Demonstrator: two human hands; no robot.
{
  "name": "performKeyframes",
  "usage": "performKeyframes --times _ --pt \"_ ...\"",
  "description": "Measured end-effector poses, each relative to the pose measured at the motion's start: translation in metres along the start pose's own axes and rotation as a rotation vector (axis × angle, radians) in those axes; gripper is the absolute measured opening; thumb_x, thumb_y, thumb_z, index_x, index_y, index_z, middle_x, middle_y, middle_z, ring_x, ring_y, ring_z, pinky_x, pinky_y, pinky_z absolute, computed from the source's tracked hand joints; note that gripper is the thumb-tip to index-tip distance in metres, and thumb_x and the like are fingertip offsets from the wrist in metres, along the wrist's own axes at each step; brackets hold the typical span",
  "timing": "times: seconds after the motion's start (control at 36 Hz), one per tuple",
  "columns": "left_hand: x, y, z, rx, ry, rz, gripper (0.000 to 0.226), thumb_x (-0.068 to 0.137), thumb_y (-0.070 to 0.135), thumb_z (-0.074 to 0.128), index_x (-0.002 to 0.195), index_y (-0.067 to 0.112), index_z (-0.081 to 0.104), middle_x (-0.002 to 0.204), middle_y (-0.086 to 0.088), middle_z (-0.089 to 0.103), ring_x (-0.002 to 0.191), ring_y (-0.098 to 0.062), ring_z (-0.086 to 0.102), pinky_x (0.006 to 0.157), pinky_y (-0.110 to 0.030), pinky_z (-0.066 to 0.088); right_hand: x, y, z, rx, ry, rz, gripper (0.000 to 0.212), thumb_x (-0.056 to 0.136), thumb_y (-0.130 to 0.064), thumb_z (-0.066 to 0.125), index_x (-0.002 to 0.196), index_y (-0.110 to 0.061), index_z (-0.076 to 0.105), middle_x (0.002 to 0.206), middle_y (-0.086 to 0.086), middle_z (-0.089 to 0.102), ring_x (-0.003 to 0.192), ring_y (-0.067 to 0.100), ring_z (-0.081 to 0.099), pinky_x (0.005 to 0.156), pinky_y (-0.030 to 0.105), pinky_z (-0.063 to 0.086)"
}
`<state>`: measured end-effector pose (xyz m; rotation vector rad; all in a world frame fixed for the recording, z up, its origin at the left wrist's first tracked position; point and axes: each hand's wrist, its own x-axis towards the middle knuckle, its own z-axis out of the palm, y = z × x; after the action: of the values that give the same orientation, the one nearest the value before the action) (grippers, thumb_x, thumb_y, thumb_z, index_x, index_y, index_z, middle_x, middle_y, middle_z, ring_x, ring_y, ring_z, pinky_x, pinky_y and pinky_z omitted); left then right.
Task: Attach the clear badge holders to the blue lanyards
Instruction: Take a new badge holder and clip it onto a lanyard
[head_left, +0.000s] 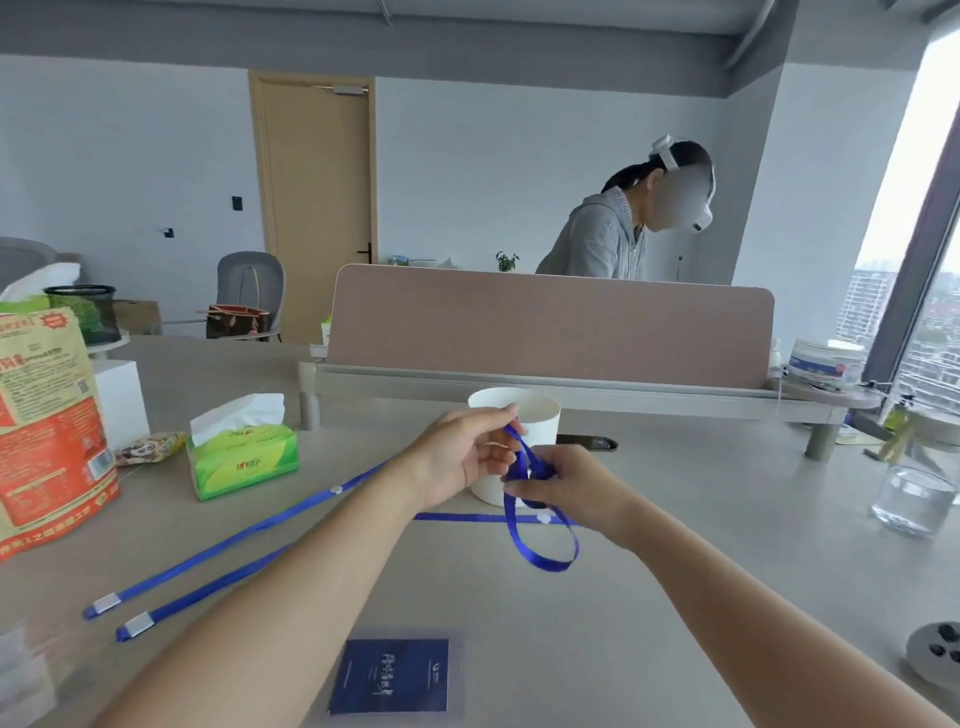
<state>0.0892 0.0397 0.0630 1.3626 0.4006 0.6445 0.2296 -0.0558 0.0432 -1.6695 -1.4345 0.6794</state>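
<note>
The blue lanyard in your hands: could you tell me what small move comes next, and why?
Probably lower the loop of the blue lanyard to the badge holder: the left hand and right hand pinch it aloft, while the holder lies unattached.

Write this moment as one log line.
left hand pinches blue lanyard | right hand pinches same lanyard | badge holder lies on table, unattached

Blue lanyard (543, 558) hangs looped above table centre. Two flat blue strands (208, 561) run near-left, with white clips at their ends. Clear badge holder (397, 675) lies flat near centre with a dark blue card inside.
</note>
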Motion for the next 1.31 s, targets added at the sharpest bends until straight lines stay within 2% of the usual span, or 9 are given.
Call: performKeyframes --times 0.17,0.39,0.58,0.75,0.83,0.89,1.08,1.19,1.31 --pt "0.046 0.042 -0.006 0.061 0.152 0.225 0.027 0.093 0.022 0.061 0.071 0.008 0.068 0.058 -0.003 0.061 0.055 -0.013 0.047 0.053 -0.022 0.034 0.054 -0.025 -0.040 -0.021 0.208 -0.089 0.021 0.088 -0.017 0.066 0.070 -0.006 0.066 0.054 -0.002 0.054 0.052 0.011 0.046 0.062 0.025 0.040" --pt "0.111 0.068 -0.036 0.269 0.479 0.332 0.017 0.091 0.016 0.059 0.083 0.018 0.074 0.081 -0.016 0.070 0.051 -0.015 0.046 0.053 -0.026 0.038 0.146 -0.053 -0.074 0.053 0.337 -0.165 0.022 0.088 -0.011 0.064 0.068 -0.011 0.073 0.072 0.011 0.074 0.073 0.024 0.065 0.095 0.050 0.053" --pt "0.134 0.031 -0.056 0.651 0.556 0.213 0.012 0.086 0.018 0.066 0.090 0.017 0.078 0.083 -0.005 0.075 0.069 -0.018 0.061 0.073 -0.030 0.053 0.187 -0.014 -0.045 0.053 0.265 0.097 0.010 0.081 0.006 0.060 0.080 -0.001 0.067 0.065 0.013 0.061 0.055 0.021 0.054 0.055 0.020 0.047" --pt "0.132 0.005 -0.058 0.865 0.504 0.097 0.009 0.082 0.021 0.073 0.083 0.013 0.076 0.085 -0.005 0.074 0.069 -0.017 0.058 0.062 -0.022 0.042 0.181 -0.005 -0.038 -0.229 -0.013 0.287 0.052 0.078 -0.008 0.076 0.124 -0.008 0.054 0.091 0.009 0.062 0.070 0.013 0.057 0.072 0.026 0.048" --pt "0.130 0.005 -0.055 0.866 0.496 0.064 0.046 0.080 0.029 0.077 0.122 0.014 0.066 0.121 -0.003 0.067 0.108 -0.020 0.063 0.079 -0.022 0.040 0.178 -0.011 -0.048 -0.304 -0.040 0.299 0.068 0.077 -0.013 0.078 0.136 -0.014 0.044 0.106 0.008 0.063 0.079 0.012 0.060 0.087 0.029 0.050" --pt "0.127 0.010 -0.054 0.882 0.507 0.083 0.059 0.080 0.033 0.078 0.131 0.013 0.060 0.135 -0.004 0.060 0.121 -0.020 0.058 0.085 -0.022 0.038 0.174 -0.016 -0.053 -0.360 -0.027 0.280 0.062 0.078 -0.014 0.077 0.133 -0.015 0.048 0.097 0.006 0.063 0.070 0.009 0.058 0.075 0.024 0.048" --pt "0.090 0.037 -0.056 0.866 0.467 0.130 0.040 0.079 0.029 0.079 0.117 0.020 0.069 0.104 0.000 0.073 0.089 -0.014 0.067 0.066 -0.020 0.045 0.149 -0.028 -0.055 -0.365 0.104 0.108 0.038 0.075 -0.014 0.079 0.111 -0.020 0.066 0.107 0.005 0.070 0.092 0.023 0.063 0.079 0.031 0.048" --pt "0.046 0.036 -0.054 0.888 0.390 0.151 0.030 0.082 0.026 0.076 0.112 0.026 0.069 0.088 0.011 0.072 0.083 -0.007 0.064 0.058 -0.017 0.041 0.109 -0.032 -0.039 -0.290 0.126 -0.057 0.023 0.079 -0.008 0.074 0.099 -0.019 0.070 0.077 -0.007 0.070 0.073 0.015 0.058 0.069 0.031 0.047" --pt "-0.001 0.016 -0.057 0.883 0.320 0.133 0.028 0.081 0.024 0.076 0.107 0.033 0.070 0.088 0.012 0.072 0.084 -0.004 0.064 0.066 -0.017 0.042 0.068 -0.026 -0.007 -0.238 0.118 -0.109 0.020 0.083 -0.009 0.068 0.099 -0.021 0.071 0.084 -0.005 0.070 0.065 0.013 0.053 0.052 0.017 0.040"
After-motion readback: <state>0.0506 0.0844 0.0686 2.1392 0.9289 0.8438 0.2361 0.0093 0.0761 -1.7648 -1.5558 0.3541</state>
